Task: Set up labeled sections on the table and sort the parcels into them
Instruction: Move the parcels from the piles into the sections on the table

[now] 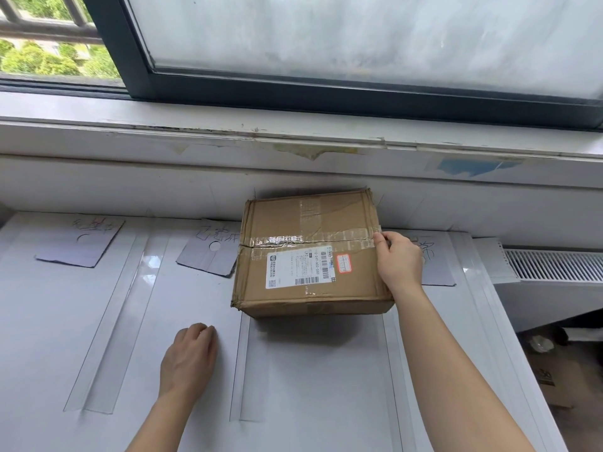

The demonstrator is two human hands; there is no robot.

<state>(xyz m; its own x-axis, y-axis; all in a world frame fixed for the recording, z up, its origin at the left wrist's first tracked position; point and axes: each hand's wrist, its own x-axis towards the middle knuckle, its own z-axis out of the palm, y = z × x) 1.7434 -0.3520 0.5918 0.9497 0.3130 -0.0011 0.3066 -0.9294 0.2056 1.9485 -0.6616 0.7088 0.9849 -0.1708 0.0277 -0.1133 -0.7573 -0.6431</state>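
Observation:
A brown cardboard parcel (293,230) with clear tape and a white shipping label sits at the back of the white table (319,370), tilted a little, its near edge casting a shadow. My right hand (396,261) grips the parcel's right edge, thumb on top. My left hand (189,360) rests on the table with fingers loosely curled, holding nothing. Grey handwritten label cards lie at the back: one at the left (81,241), one in the middle (208,252) partly under the parcel, one at the right (435,265) mostly hidden behind my right hand. Tape strips (114,324) divide the table into sections.
A wall and window sill (293,132) rise straight behind the table. A white radiator grille (554,264) sits at the right. On the floor at the lower right lies a cardboard box (551,383).

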